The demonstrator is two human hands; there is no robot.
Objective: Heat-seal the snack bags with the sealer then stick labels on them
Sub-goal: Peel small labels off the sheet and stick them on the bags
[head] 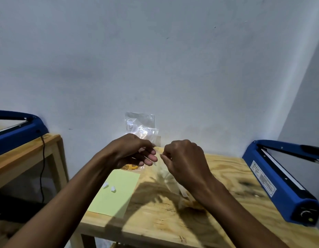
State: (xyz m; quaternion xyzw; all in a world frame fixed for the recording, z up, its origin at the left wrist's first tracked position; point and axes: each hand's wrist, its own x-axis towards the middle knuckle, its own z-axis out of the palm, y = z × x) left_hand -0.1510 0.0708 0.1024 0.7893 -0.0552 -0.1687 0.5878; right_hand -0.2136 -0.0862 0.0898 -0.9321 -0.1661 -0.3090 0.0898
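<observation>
Plywood table against a pale wall. Our hands are raised over it: left hand loosely curled, right hand pinching something small, too blurred to identify. Clear snack bags lean on the wall behind; blue sealer sits open at right, green label sheet lies below the left hand.

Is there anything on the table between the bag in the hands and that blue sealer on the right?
Nothing visible. Between the clear bag under the right hand and the blue sealer lies only bare wooden table. The sealer's arm is raised.
</observation>
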